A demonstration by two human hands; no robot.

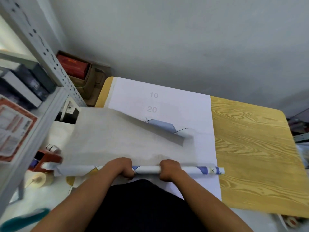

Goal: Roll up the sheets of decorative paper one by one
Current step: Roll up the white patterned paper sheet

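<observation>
Both grips, left hand (122, 167) and right hand (169, 169), curl around the rolled paper tube (148, 169) over the counter (250, 148); a cardboard box (87, 81) holds a red package (72, 66).

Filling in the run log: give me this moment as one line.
stage: rolling sheet | left hand: grips roll | right hand: grips roll | sheet: mostly unrolled, far edge lifted | table: wood-grain

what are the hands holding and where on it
Both hands grip the paper roll near its middle: left hand just left of centre, right hand just right, ends sticking out past them.
</observation>
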